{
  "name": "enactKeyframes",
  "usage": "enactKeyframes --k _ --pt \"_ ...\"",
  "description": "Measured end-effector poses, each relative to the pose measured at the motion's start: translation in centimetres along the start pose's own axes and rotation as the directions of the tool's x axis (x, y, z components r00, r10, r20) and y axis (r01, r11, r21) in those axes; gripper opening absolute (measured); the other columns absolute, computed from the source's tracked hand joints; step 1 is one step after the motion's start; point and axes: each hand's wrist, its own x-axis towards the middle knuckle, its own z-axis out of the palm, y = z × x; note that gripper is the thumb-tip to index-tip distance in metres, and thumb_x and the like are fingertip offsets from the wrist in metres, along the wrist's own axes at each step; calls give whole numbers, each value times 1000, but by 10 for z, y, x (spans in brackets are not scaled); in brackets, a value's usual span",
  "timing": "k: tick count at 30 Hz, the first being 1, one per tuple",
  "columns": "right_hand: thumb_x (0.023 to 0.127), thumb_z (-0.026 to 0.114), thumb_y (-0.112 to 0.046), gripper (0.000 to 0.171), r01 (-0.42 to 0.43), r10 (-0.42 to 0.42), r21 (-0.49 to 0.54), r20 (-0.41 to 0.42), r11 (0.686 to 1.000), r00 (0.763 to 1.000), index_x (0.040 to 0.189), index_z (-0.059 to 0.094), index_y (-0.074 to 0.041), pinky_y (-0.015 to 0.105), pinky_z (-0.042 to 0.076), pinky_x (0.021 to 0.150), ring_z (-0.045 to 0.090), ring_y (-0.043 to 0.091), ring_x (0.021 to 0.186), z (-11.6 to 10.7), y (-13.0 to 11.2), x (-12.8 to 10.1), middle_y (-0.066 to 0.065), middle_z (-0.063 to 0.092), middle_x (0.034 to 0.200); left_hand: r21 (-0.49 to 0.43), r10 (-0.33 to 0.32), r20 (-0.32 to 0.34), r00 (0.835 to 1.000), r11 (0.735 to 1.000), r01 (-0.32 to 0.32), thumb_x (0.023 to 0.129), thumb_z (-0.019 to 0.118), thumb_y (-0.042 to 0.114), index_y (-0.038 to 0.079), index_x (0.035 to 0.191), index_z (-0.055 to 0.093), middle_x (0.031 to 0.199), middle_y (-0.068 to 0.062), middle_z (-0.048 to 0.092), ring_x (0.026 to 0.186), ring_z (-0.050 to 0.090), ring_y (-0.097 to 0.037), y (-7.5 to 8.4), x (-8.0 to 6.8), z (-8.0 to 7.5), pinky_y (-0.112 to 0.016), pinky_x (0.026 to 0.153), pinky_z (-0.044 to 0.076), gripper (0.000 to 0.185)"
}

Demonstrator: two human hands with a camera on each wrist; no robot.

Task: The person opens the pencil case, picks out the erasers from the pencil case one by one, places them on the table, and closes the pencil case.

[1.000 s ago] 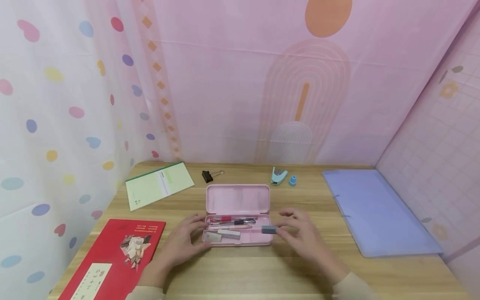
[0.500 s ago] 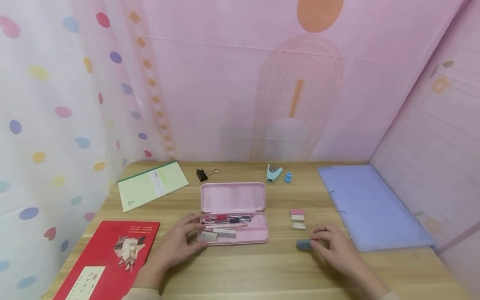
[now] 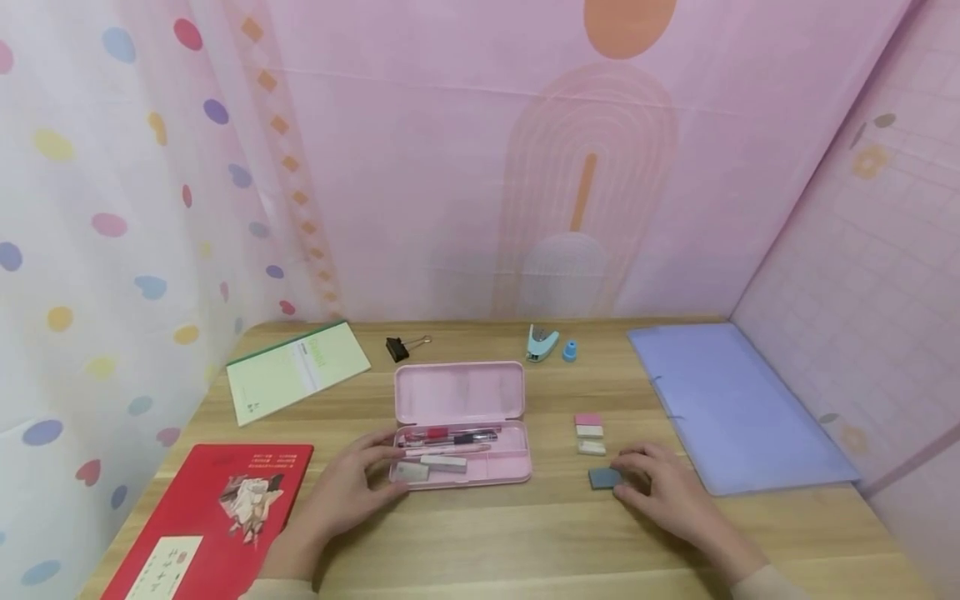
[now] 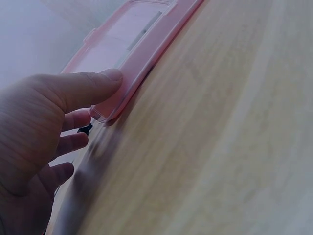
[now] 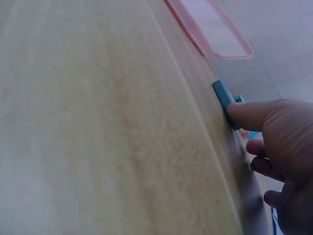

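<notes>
An open pink pencil case (image 3: 508, 467) lies on the table with its lid tipped back. Inside are pens (image 3: 472, 439) and two pale eraser-like blocks (image 3: 444, 463). My left hand (image 3: 352, 492) holds the case's left end, with the thumb (image 4: 100, 84) on its front wall and the fingers at its side. To the right of the case, my right hand (image 3: 663, 492) pinches the right end of a dark blue-grey eraser (image 3: 602, 478) at the tabletop. Just behind that eraser lie a small white eraser (image 3: 592, 448) and a pink-and-white one (image 3: 588, 420).
A red book (image 3: 217, 508) and a pale green notepad (image 3: 300, 375) lie at the left. Along the back are a black binder clip (image 3: 397, 348), a light blue stapler (image 3: 541, 343) and a small blue cone-shaped piece (image 3: 570, 351). A blue-violet folder (image 3: 742, 408) covers the right side.
My right hand has carried the dark eraser from the case's right end rightward and down to the table. My left hand stays at the case. The head view has shifted slightly.
</notes>
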Motion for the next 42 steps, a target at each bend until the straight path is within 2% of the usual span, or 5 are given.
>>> enactKeyframes --k 11,30,35,38,42 --pt "81 78 -29 28 -7 7 -1 54 1000 999 108 71 -24 44 49 91 52 21 113 6 -2 15 -3 59 118 -2 -26 -2 1000 1000 26 76 77 51 26 115 69 143 -1 47 132 41 -32 -4 -3 1 -59 104 36 47" --pt "79 80 -26 27 1 -1 36 10 999 1000 104 71 -20 47 48 91 52 26 112 18 3 30 3 60 118 0 -81 -9 997 997 81 75 79 48 26 115 69 136 0 53 128 45 -28 -3 -10 1 -56 102 40 47" --pt "79 80 -30 30 -13 14 25 -3 1000 1000 106 71 -19 48 49 90 54 27 111 14 1 28 4 60 118 16 -62 -19 998 998 62 74 80 47 27 115 70 135 1 54 128 45 -27 -2 -9 3 -55 102 40 47" --pt "77 82 -29 32 20 -19 18 -53 1000 998 105 71 -18 48 49 90 55 27 110 8 -7 30 4 61 117 29 -15 -28 1000 999 15 74 80 47 25 115 70 135 0 54 128 45 -27 0 -6 3 -55 103 39 48" --pt "74 84 -25 30 154 -150 28 -109 988 983 101 73 -14 49 48 92 55 29 110 8 -39 44 7 63 116 43 27 -42 999 999 -25 75 80 46 24 115 70 137 -1 53 132 41 -30 0 -3 1 -56 105 36 47"
